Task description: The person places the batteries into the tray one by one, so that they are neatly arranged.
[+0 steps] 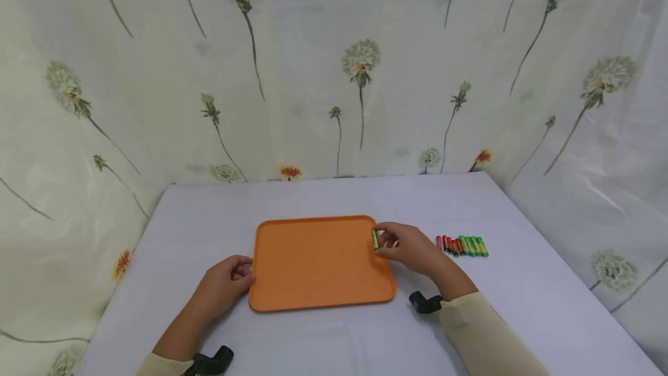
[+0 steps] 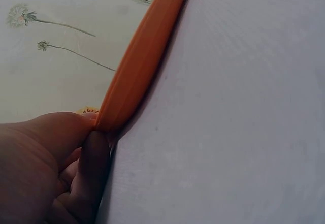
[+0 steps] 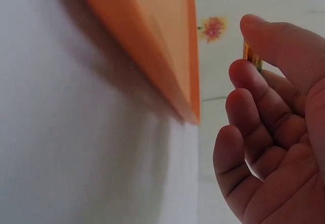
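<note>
An orange tray (image 1: 320, 266) lies on the white tabletop in the head view. My left hand (image 1: 225, 283) is at its left edge; in the left wrist view the thumb and forefinger pinch the orange rim (image 2: 134, 76). My right hand (image 1: 412, 248) holds a small green battery (image 1: 375, 239) between thumb and fingers, over the tray's right edge. The right wrist view shows only a short piece of that battery (image 3: 252, 56) between thumb and forefinger; the other fingers are loosely bent.
To the right of the tray, a row of batteries (image 1: 461, 246) lies side by side, several red and dark ones, then several green ones. Wrist cameras (image 1: 425, 303) sit on both wrists. A flower-printed curtain (image 1: 313, 74) surrounds the white table (image 1: 334, 341).
</note>
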Demonstrator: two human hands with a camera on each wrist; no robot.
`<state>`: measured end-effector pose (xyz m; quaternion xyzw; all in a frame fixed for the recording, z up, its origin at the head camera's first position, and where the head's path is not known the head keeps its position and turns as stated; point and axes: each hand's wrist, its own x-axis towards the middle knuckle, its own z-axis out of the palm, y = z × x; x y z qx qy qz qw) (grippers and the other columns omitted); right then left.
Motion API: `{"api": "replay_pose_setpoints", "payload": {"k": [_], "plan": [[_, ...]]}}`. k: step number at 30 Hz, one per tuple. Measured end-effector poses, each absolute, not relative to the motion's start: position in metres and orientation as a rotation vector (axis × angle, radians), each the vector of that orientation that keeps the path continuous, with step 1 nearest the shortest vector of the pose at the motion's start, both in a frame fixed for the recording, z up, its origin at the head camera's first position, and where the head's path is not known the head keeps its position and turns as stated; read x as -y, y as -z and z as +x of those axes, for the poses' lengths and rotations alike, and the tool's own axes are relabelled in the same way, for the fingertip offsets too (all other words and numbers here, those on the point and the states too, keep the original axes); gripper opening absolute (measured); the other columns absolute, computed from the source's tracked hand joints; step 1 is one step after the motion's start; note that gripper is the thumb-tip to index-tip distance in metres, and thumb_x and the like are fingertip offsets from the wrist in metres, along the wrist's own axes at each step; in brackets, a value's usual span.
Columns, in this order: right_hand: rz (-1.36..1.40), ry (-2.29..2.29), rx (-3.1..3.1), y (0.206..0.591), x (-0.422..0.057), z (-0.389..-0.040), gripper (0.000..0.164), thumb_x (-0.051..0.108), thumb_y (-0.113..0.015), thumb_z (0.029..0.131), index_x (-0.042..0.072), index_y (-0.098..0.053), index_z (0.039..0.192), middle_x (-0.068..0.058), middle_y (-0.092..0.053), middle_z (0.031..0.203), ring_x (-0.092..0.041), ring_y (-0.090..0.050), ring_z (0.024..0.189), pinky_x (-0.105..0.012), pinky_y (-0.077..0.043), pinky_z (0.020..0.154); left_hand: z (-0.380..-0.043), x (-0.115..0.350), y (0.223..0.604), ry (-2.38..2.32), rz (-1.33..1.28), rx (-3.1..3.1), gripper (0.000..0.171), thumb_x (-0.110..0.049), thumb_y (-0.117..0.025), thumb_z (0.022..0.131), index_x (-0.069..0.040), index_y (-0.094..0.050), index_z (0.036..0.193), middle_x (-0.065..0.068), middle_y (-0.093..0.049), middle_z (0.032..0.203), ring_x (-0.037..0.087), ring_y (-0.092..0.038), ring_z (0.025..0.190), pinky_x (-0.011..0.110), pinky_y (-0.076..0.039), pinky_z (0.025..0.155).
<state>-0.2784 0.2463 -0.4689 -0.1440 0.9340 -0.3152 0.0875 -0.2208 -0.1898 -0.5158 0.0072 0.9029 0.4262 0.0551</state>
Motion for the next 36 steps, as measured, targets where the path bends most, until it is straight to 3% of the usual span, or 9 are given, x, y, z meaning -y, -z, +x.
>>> {"api": "replay_pose_setpoints", "payload": {"k": [10, 27, 36], "plan": [[-0.482, 1.048, -2.749, 0.472, -0.218, -0.281, 0.052, 0.019, -0.084, 0.09, 0.014, -0.064, 0.138, 0.005, -0.067, 0.099, -0.016, -0.061, 0.094, -0.036, -0.054, 0.083, -0.219, 0.19, 0.515, -1.308, 0.02, -2.727, 0.037, -0.022, -0.077, 0.096, -0.008, -0.067, 0.129, -0.002, -0.067, 0.097, 0.011, -0.062, 0.086, 0.028, -0.052, 0.077], [-0.517, 1.088, -2.678, 0.478, -0.18, -0.278, 0.05, 0.022, -0.083, 0.092, 0.019, -0.064, 0.138, 0.008, -0.066, 0.101, -0.014, -0.063, 0.097, -0.034, -0.055, 0.085, -0.22, 0.193, 0.52, -1.303, 0.012, -2.74, 0.036, -0.021, -0.077, 0.096, -0.009, -0.068, 0.129, -0.003, -0.068, 0.096, 0.01, -0.062, 0.084, 0.026, -0.052, 0.075], [-0.587, 1.105, -2.65, 0.474, -0.169, -0.276, 0.052, 0.021, -0.081, 0.093, 0.015, -0.062, 0.141, 0.007, -0.067, 0.103, -0.014, -0.063, 0.097, -0.036, -0.055, 0.085, -0.221, 0.19, 0.515, -1.294, 0.02, -2.741, 0.037, -0.02, -0.078, 0.095, -0.008, -0.068, 0.129, -0.003, -0.068, 0.096, 0.01, -0.063, 0.085, 0.028, -0.052, 0.077]]}}
